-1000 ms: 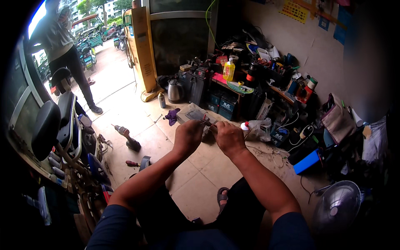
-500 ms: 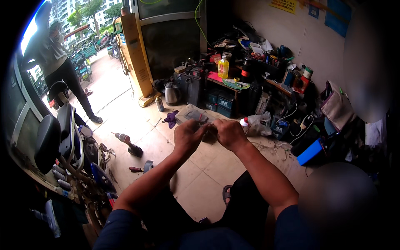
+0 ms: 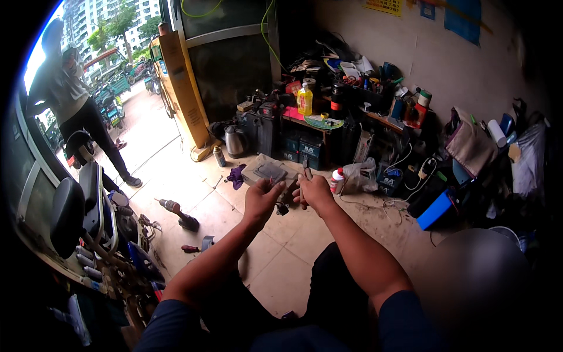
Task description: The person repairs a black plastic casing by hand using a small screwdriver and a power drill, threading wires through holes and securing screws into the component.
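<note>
Head view: a pliers-like tool (image 3: 307, 171) is up in the air in the right hand (image 3: 317, 192), in front of the person and above the floor.
Right grip: closed round the tool's middle, head poking up above the fist and handle ends below, probably so the working end stays clear of the fingers; whether its jaws are apart is too small to tell.
Left grip: the left hand (image 3: 261, 200) is just apart from the right, fingers curled and thumb up, with a small reddish bit by the thumb; I cannot tell how tightly it closes, or on what.
Box: a grey box (image 3: 253, 174) sits on the floor (image 3: 267, 267) just beyond the left hand, likely put there for easy reach.
Bottle: a white bottle with a red cap (image 3: 336, 181) stands beside the right hand, upright, presumably against spills; a clear bag (image 3: 359, 175) lies next to it.
Drill: it (image 3: 173, 207) rests on its battery foot to the left, which seems to keep its handle raised for grabbing; a screwdriver (image 3: 190, 249) lies near it.
Cloth: a purple one (image 3: 236, 176) is crumpled left of the box.
Counter: the low counter (image 3: 296, 122) at the back carries a yellow bottle (image 3: 305, 101), with dark batteries (image 3: 309, 152) tucked underneath, perhaps to save room.
</note>
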`<state>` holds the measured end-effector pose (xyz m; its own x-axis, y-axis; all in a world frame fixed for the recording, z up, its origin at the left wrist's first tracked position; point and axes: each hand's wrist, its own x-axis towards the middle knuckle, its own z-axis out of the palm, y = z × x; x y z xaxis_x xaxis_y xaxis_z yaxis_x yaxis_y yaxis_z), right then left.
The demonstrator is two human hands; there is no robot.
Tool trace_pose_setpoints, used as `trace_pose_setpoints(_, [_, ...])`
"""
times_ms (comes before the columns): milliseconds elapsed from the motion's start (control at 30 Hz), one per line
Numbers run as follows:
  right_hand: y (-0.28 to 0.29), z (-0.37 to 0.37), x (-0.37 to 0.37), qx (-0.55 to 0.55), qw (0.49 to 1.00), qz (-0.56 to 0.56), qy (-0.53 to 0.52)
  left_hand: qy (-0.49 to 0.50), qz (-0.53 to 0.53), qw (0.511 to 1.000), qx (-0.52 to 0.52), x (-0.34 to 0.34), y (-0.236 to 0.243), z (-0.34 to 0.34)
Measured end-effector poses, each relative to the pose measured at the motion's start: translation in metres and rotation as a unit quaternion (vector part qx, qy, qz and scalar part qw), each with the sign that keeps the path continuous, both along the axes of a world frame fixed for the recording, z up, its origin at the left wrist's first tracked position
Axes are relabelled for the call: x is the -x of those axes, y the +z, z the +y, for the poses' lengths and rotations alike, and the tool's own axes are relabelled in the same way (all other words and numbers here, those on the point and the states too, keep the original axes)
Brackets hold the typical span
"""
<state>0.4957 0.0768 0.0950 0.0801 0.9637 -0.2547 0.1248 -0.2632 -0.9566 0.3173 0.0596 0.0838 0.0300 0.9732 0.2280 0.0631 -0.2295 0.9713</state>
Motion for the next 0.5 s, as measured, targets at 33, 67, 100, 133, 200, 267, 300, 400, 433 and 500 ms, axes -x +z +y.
trace_pose_setpoints(33, [-0.003,0.0,-0.001,-0.012,1.0,-0.007,0.017,-0.035,-0.039,0.998,0.018,0.007,-0.005,0.003])
trace_pose_setpoints(67, [-0.007,0.002,-0.003,-0.025,0.999,-0.013,0.036,-0.068,-0.078,0.994,0.036,0.015,-0.01,0.005])
trace_pose_setpoints(100, [-0.007,0.002,-0.005,-0.037,0.997,-0.025,0.055,-0.101,-0.122,0.986,0.054,0.017,-0.009,0.005])
trace_pose_setpoints(133, [-0.007,0.0,-0.007,-0.039,0.997,-0.011,0.067,-0.118,-0.126,0.983,0.057,0.018,-0.009,0.004])
trace_pose_setpoints(200, [-0.005,-0.006,-0.008,-0.061,0.994,-0.011,0.09,-0.143,-0.142,0.976,0.077,0.02,-0.003,0.001])
trace_pose_setpoints(267, [0.003,-0.01,-0.008,-0.057,0.991,-0.01,0.125,-0.169,-0.176,0.965,0.096,0.02,0.002,-0.001])
trace_pose_setpoints(300, [0.016,-0.018,-0.006,-0.041,0.988,-0.006,0.148,-0.181,-0.199,0.957,0.106,0.022,0.003,-0.003])
trace_pose_setpoints(400, [0.023,-0.021,-0.007,-0.011,0.975,0.015,0.222,-0.202,-0.244,0.941,0.12,0.021,0.017,-0.007])
trace_pose_setpoints(433, [0.024,-0.021,-0.007,-0.005,0.969,0.023,0.247,-0.206,-0.256,0.937,0.122,0.019,0.02,-0.007])
trace_pose_setpoints(500, [0.017,-0.023,-0.004,-0.042,0.966,0.025,0.252,-0.196,-0.278,0.933,0.117,0.017,0.02,-0.006])
